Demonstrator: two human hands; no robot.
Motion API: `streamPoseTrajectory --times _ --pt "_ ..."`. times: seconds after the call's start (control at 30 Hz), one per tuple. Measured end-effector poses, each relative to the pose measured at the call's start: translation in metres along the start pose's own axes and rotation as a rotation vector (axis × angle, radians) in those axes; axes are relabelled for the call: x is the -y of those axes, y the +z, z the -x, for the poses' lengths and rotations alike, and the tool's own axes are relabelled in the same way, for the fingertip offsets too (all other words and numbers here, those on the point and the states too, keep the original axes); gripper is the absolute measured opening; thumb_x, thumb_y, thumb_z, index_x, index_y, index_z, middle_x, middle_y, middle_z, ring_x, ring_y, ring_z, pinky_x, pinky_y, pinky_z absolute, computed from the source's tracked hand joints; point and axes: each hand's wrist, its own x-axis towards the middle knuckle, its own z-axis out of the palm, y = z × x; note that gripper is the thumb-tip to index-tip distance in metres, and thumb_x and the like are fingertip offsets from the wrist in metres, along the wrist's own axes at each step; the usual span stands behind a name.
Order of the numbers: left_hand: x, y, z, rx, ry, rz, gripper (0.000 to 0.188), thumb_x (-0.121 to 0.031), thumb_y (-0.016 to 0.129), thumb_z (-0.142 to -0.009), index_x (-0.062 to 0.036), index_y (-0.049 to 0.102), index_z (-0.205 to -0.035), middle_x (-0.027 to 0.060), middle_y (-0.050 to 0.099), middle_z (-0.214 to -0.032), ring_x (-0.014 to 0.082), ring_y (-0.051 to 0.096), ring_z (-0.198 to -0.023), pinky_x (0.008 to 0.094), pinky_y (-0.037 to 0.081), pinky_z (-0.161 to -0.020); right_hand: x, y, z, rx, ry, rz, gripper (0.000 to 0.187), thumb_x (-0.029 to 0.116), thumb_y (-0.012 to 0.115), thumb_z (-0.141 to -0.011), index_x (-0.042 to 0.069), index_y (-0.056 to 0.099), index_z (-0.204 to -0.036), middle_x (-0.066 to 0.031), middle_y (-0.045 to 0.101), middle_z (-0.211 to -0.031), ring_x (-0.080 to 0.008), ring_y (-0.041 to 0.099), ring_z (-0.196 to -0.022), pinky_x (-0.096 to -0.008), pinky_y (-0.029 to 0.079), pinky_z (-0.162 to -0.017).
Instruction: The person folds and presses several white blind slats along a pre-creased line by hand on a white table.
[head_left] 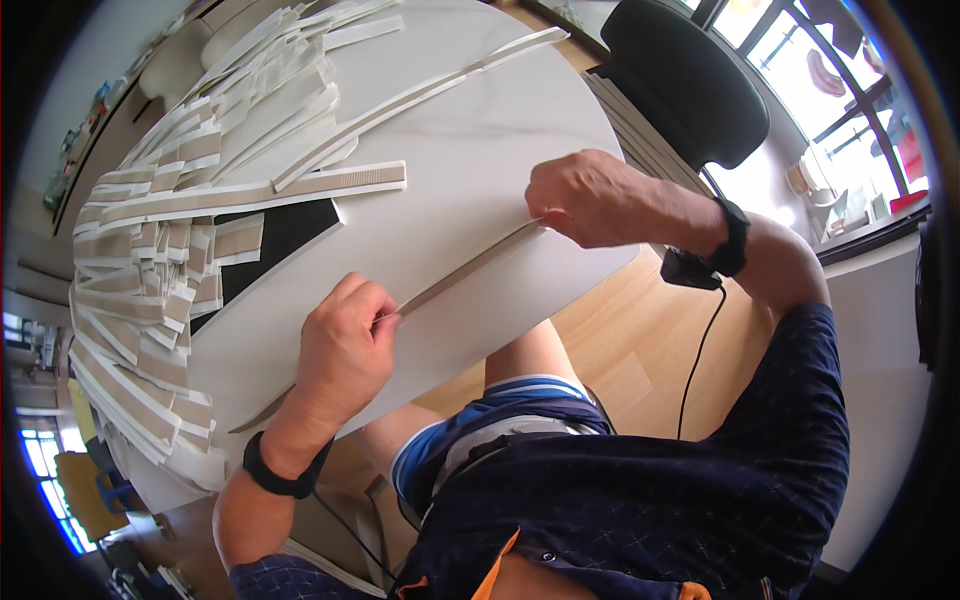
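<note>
A long, narrow brown strip (462, 273) is stretched taut on a slant above the white table. My left hand (345, 335) pinches it between thumb and fingers, and a tail of the strip runs on past that wrist. Farther up and to the right, my right hand (585, 200) grips the strip near its other end, fingers curled. Left of my hands lies a heap of beige strips with white edges (150, 290), overlapping in many directions. One wider strip (350, 180) juts from the heap toward the middle, and a longer one (440, 85) reaches toward the far edge.
A black flat sheet (285, 240) lies partly under the heap. The rounded white table (500, 130) ends close to my legs. Beyond its far right edge stands a black chair (685, 75). A small black box (688, 268) with a cable hangs near my right wrist.
</note>
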Motion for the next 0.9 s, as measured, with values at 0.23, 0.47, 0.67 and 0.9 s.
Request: streamPoseTrajectory --times 0.23,0.47,0.67,0.9 --pt "0.000 0.009 0.012 -0.050 0.208 -0.228 0.010 0.004 0.066 -0.083 -0.0043 0.063 -0.085 0.0112 0.062 -0.088 0.0351 0.066 -0.079 0.0452 0.055 -0.068 0.007 0.030 0.027 -0.237 -0.171 0.196 0.014 -0.006 0.073 -0.084 0.002 0.069 -0.094 -0.0114 0.071 -0.095 -0.0290 0.071 -0.087 -0.0399 0.061 -0.073" --pt "-0.004 0.013 0.020 -0.054 0.348 -0.456 0.010 -0.002 0.064 -0.076 -0.0068 0.055 -0.078 0.0100 0.055 -0.083 0.0303 0.063 -0.074 0.0423 0.054 -0.063 0.027 0.037 0.033 -0.228 -0.144 0.288 0.015 -0.002 0.072 -0.082 -0.002 0.066 -0.096 -0.0142 0.065 -0.096 -0.0316 0.068 -0.087 -0.0407 0.059 -0.078" --pt "-0.010 0.016 0.017 -0.002 0.372 -0.503 0.010 -0.003 0.065 -0.078 -0.0073 0.055 -0.077 0.0093 0.055 -0.083 0.0296 0.062 -0.073 0.0420 0.053 -0.062 0.034 0.046 0.040 -0.244 -0.046 0.295 0.011 0.002 0.069 -0.089 -0.005 0.065 -0.096 -0.0170 0.063 -0.097 -0.0327 0.067 -0.088 -0.0434 0.057 -0.086" --pt "-0.007 0.012 0.010 -0.002 0.369 -0.489 0.010 -0.001 0.064 -0.078 -0.0064 0.056 -0.076 0.0106 0.057 -0.083 0.0322 0.064 -0.075 0.0455 0.054 -0.064 0.066 0.057 0.016 -0.379 -0.223 0.281 0.042 0.012 0.063 -0.092 -0.005 0.062 -0.131 -0.0186 0.060 -0.134 -0.0312 0.058 -0.122 -0.0436 0.050 -0.098"
